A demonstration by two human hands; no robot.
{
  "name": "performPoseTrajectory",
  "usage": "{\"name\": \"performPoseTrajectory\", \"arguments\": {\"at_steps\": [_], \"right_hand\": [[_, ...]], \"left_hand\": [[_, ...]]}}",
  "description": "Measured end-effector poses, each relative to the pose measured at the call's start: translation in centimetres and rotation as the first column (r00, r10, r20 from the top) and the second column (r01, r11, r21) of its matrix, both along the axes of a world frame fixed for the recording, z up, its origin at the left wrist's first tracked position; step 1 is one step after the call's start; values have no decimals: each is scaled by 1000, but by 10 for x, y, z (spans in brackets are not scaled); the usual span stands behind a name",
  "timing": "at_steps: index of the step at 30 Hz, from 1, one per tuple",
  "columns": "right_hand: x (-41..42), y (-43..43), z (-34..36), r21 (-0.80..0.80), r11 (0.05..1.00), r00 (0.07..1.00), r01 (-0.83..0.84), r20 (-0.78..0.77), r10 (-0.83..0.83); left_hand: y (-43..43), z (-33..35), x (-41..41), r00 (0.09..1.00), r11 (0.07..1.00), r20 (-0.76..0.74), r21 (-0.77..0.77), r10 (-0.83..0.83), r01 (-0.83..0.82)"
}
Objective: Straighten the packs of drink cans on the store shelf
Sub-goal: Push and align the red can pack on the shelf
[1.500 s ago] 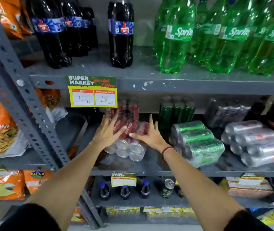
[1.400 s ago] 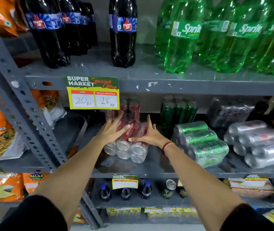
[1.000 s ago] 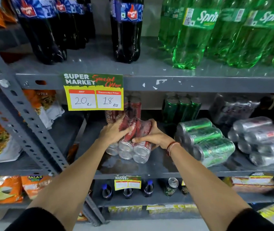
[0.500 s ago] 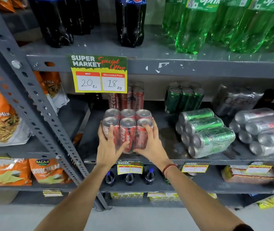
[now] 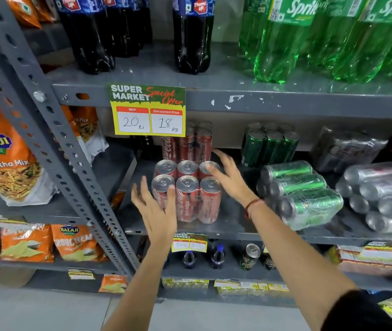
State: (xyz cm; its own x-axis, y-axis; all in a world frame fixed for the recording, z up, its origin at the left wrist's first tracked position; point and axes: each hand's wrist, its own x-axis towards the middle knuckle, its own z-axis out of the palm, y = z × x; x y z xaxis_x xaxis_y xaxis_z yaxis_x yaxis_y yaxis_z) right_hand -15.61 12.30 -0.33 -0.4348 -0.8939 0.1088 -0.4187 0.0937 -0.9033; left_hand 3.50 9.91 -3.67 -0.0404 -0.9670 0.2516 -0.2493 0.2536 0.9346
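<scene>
Red pack: six-can red pack (image 5: 187, 191) stood upright near the front of the grey middle shelf (image 5: 233, 225), shiny can tops facing up, in two rows of three.
Left hand: left hand (image 5: 155, 209) was spread open, fingers apart, in front of the pack's left front can; whether the fingertips touched the wrap could not be told because of blur.
Right hand: right hand (image 5: 228, 177) was open with fingers splayed at the pack's right rear corner, fingertips overlapping the top of the rear right can; gripping nothing.
Behind the pack: second red pack (image 5: 187, 145) stood upright farther back, its top partly covered by the price tag (image 5: 147, 110) reading 20 and 18.
Right neighbours: green pack (image 5: 302, 194) lay on its side just right of the right wrist; silver pack (image 5: 381, 194) lay on its side beyond it, cut off by the frame edge.
Rear row: upright green cans (image 5: 270, 145) and a wrapped dark pack (image 5: 347, 146) sat in shadow, the latter's labels unreadable.
Upper shelf: dark cola bottles (image 5: 191, 32) and green Sprite bottles (image 5: 283, 37) were cropped at the top.
</scene>
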Motion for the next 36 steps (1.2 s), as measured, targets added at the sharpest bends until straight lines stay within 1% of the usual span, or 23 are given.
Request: {"name": "performPoseTrajectory", "arguments": {"at_steps": [2, 3, 4, 6, 7, 10, 12, 14, 15, 17, 18, 20, 22, 24, 26, 27, 28, 30, 31, 33, 35, 36], "right_hand": [[-10, -20, 10, 169, 973, 986, -157, 84, 144], [-14, -26, 10, 228, 950, 974, -213, 120, 189], [-17, -31, 8, 252, 937, 967, -242, 147, 210], [-18, -31, 3, 232, 945, 966, -232, 167, 196], [-18, -28, 0, 217, 954, 971, -209, 162, 175], [-15, -11, -4, 193, 964, 975, -183, 161, 153], [-6, 3, -3, 166, 973, 984, -158, 114, 140], [17, 14, -6, 100, 995, 998, -29, 57, 23], [34, 18, -9, 64, 994, 995, 86, 37, -89], [74, 23, -14, 23, 939, 937, 343, 70, -343], [94, 24, -15, 12, 900, 894, 436, 110, -434], [124, 22, -17, 16, 855, 843, 519, 158, -515], [143, 20, -16, 38, 868, 855, 494, 156, -494], [148, 23, -18, 52, 903, 897, 427, 105, -430], [133, 30, -15, 58, 907, 906, 417, 46, -420], [119, 32, -11, 32, 898, 897, 438, 45, -439], [101, 31, -6, -16, 889, 888, 457, 61, -455], [62, 23, 6, -109, 888, 894, 447, 79, -440], [44, 14, 11, -124, 906, 914, 405, 53, -402], [14, -9, 18, -90, 961, 962, 261, -60, -267], [-3, -33, 23, 33, 998, 984, 56, -172, -50], [-7, -43, 24, 114, 992, 974, -59, -209, 82]], "left_hand": [[0, 10, -17, 1000, 991, 1, 132, -6, 6], [0, 14, -26, 1000, 983, 14, 181, -16, 13], [-2, 16, -33, 999, 979, 39, 203, -13, 5], [-7, 16, -40, 997, 978, 71, 208, -4, -11], [-14, 15, -39, 997, 980, 71, 198, -24, 10], [-47, 14, -28, 977, 976, 103, 127, -189, 176], [-73, 18, -22, 935, 942, 141, 131, -326, 309], [-94, 25, -21, 871, 876, 133, 174, -473, 449], [-102, 29, -22, 830, 833, 125, 205, -543, 514], [-117, 36, -28, 750, 746, 118, 283, -651, 603], [-122, 40, -31, 720, 714, 121, 317, -684, 625], [-129, 47, -38, 682, 686, 154, 342, -715, 643], [-132, 53, -44, 662, 684, 196, 332, -724, 650], [-134, 57, -46, 649, 698, 258, 313, -715, 644], [-132, 60, -43, 661, 739, 329, 291, -674, 608], [-127, 60, -41, 690, 774, 351, 267, -633, 575], [-119, 60, -39, 739, 822, 361, 221, -568, 524], [-91, 54, -34, 864, 929, 344, 90, -367, 359], [-71, 49, -33, 909, 963, 321, 50, -267, 265], [-28, 36, -37, 941, 993, 317, 24, -119, 117], [7, 24, -45, 915, 999, 403, -20, -32, 44], [18, 19, -49, 894, 999, 448, -25, -18, 33]]}}
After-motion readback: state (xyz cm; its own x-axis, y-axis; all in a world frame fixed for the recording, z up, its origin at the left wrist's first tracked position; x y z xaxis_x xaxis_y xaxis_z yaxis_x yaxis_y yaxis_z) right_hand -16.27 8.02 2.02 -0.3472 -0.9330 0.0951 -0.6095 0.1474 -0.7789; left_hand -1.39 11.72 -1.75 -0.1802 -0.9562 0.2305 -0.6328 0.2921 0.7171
